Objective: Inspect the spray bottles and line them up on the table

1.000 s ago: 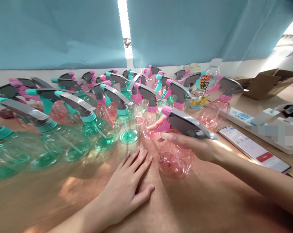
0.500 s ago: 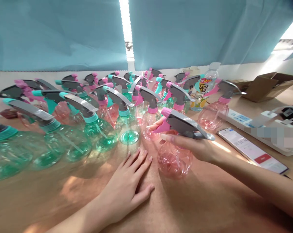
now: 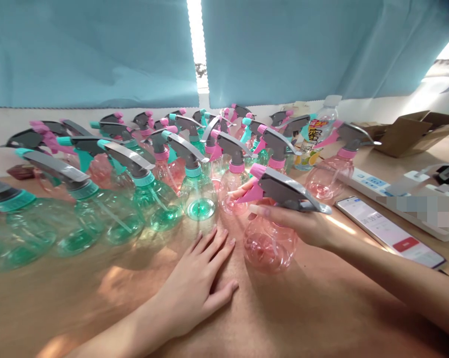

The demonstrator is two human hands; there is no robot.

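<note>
My right hand (image 3: 284,216) is closed around the neck of a clear pink spray bottle (image 3: 269,248) with a grey and pink trigger head. The bottle stands upright on the table, its nozzle pointing left and away from me. Flat on the wooden table (image 3: 247,328) to its left lies my left hand (image 3: 200,278), fingers spread and holding nothing. Just beyond its fingertips is a green spray bottle (image 3: 199,201) with a turquoise collar. Another pink spray bottle (image 3: 235,191) stands behind the held one, partly hidden by my right fingers.
Several green and pink spray bottles crowd the table's back and left, including a green one (image 3: 159,204). To the right are a lone pink spray bottle (image 3: 329,174), a phone (image 3: 392,233), a power strip (image 3: 369,181) and an open cardboard box (image 3: 414,134). A labelled drink bottle (image 3: 317,134) stands behind.
The whole view has shifted slightly, with things appearing a little farther right. Both hands keep their poses, and the right still grips the pink spray bottle.
</note>
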